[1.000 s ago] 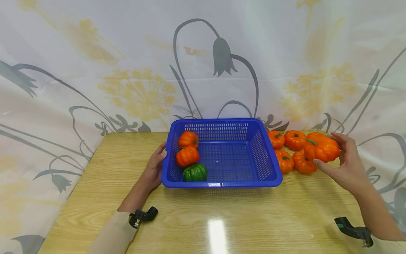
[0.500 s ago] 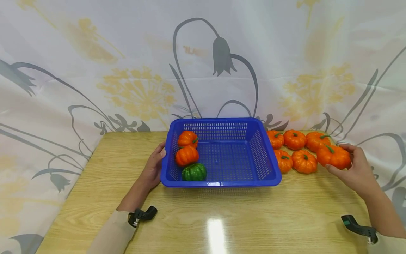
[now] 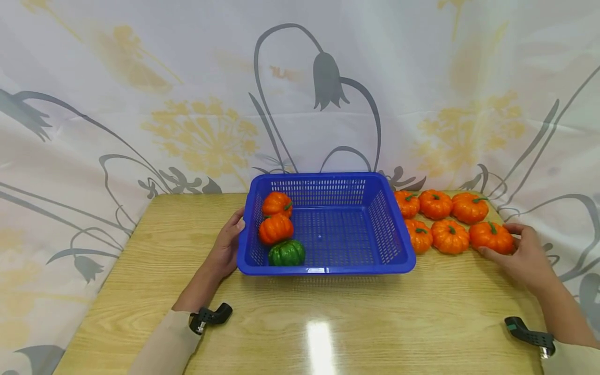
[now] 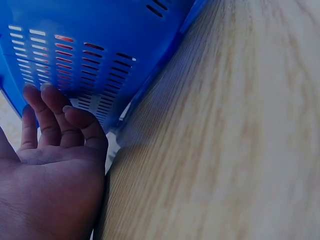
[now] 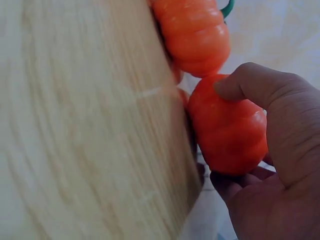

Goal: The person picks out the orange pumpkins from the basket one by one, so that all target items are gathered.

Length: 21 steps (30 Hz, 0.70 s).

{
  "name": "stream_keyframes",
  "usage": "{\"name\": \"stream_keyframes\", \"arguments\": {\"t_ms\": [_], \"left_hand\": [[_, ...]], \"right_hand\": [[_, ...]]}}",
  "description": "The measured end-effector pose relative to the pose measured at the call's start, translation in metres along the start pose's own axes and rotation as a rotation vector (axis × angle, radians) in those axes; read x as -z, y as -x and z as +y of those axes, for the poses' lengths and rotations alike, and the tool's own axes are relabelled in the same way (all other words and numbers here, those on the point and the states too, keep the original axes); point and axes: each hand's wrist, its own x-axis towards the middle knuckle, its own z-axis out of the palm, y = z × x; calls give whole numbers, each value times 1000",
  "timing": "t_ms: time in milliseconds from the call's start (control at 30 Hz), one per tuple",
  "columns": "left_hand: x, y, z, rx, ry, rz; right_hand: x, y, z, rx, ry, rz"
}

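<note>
A small orange toy pumpkin [image 3: 491, 238] with a green stem sits at the right end of the front row, in line with the others on the table. My right hand [image 3: 527, 258] grips it from the right, thumb on the near side and fingers round the far side; the right wrist view shows the thumb pressed on the pumpkin [image 5: 227, 130]. My left hand [image 3: 228, 245] holds the left side of a blue plastic basket [image 3: 328, 270], thumb at the rim. In the left wrist view its bent fingers [image 4: 55, 117] lie against the slotted wall.
Inside the basket, along its left side, are two orange pumpkins [image 3: 276, 229] and a green pumpkin [image 3: 287, 253]. Several more orange pumpkins [image 3: 450, 237] stand in two rows right of the basket. A flowered curtain [image 3: 300, 104] hangs behind the wooden table [image 3: 262, 323].
My right hand has carried the orange pumpkin rightward and down, from above the others to the end of the front row. The left hand and basket have hardly moved.
</note>
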Motion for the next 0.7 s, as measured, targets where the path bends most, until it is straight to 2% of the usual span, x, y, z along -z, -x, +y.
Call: {"name": "stream_keyframes", "arguments": {"t_ms": [167,367,533,700], "left_hand": [[-1,0,0,2,-4,9],[1,0,-1,-1,9,1],[1,-1,-1,-3,16,-6],[1,-2,-2,3,7,9]], "right_hand": [[0,-1,3,-19,-28,-42],[2,-4,5,13,-14,-57],[3,-5,-2,81,14,-4],[5,-2,-27,163,59,82]]}}
